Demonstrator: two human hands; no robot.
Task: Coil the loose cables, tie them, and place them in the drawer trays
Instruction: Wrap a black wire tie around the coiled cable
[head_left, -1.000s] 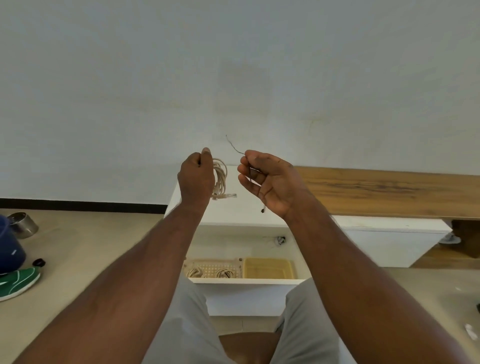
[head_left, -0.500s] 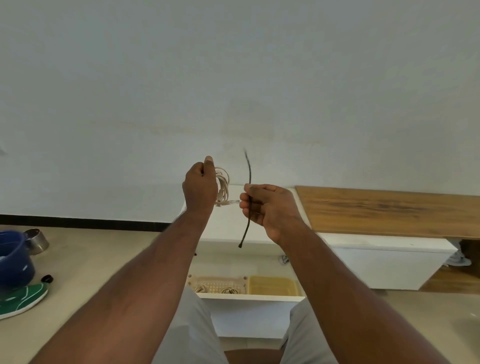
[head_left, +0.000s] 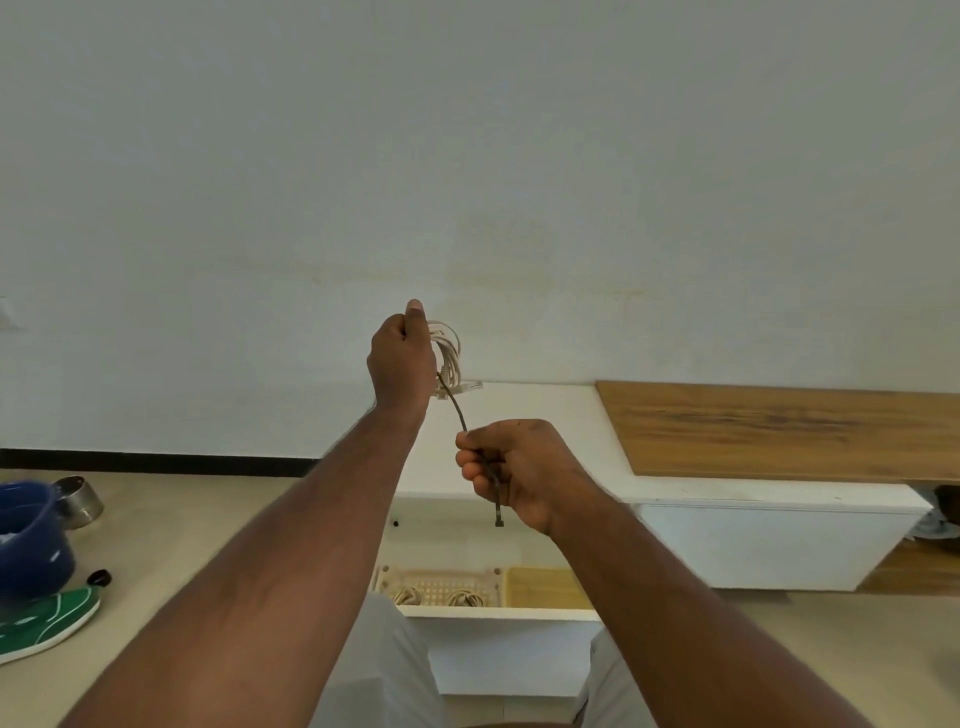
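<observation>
Two trays in open drawer (head_left: 498, 613) nearest: perforated beige tray (head_left: 441, 584) holding coiled cables, yellow tray (head_left: 545, 584) beside. Higher up, right hand (head_left: 519, 467) pinching thin dark cable tie (head_left: 475, 457); left hand (head_left: 402, 358) clenched around beige cable coil (head_left: 449, 348). Probably light, springy; best gripped mid-bundle.
</observation>
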